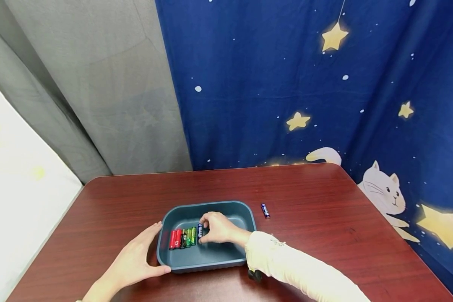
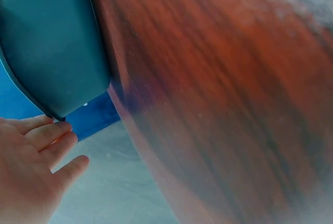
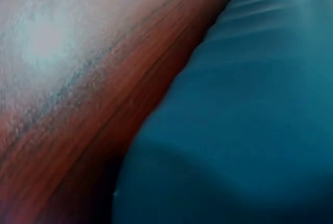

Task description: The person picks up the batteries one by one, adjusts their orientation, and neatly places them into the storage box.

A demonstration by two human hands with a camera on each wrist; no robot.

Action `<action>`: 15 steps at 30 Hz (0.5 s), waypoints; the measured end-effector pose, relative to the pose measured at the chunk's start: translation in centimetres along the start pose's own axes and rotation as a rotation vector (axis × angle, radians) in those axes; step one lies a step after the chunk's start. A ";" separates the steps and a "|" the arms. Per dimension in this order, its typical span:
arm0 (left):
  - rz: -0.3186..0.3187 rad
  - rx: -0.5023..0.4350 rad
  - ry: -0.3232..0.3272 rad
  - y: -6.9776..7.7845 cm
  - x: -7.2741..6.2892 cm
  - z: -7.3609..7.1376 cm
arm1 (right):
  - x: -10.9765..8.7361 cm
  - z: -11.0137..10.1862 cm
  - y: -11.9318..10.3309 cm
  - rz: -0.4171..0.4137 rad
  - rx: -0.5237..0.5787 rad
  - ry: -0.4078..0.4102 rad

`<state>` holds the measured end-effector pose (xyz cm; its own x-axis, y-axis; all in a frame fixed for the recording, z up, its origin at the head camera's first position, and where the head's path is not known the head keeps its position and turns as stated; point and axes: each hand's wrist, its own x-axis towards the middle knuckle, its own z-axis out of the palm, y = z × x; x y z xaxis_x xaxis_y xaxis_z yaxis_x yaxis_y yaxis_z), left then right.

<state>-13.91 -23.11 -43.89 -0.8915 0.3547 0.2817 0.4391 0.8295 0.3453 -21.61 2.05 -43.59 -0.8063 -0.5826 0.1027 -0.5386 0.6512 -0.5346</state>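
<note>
A blue-grey plastic bin (image 1: 207,267) sits on the table with a row of batteries in its left half. From the left the row runs red batteries (image 1: 172,240), a dark one (image 1: 183,239), then green ones (image 1: 193,236). Just right of the green ones, my right hand (image 1: 219,228) pinches a blue battery (image 1: 200,231) between thumb and fingers, upright in line with the row. My left hand (image 1: 134,256) spreads along the bin's left side, fingertips and thumb at the rim. In the left wrist view, the fingers (image 2: 47,135) are extended against the bin's edge (image 2: 62,119).
Another blue battery (image 1: 265,211) lies on the red-brown wooden table (image 1: 305,197), right of the bin. Behind the table hang a grey curtain (image 1: 98,84) and a blue star-patterned curtain (image 1: 256,84). The right wrist view shows the bin's ribbed outer wall (image 3: 218,104) close up.
</note>
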 end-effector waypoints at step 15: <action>-0.011 -0.009 -0.015 -0.1 -0.1 -0.2 | 0.2 1.0 -0.7 0.038 -0.176 -0.056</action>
<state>-13.87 -23.25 -43.79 -0.8977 0.3522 0.2647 0.4305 0.8292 0.3564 -21.14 0.95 -44.01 -0.8145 -0.5790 0.0359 -0.5466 0.7452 -0.3820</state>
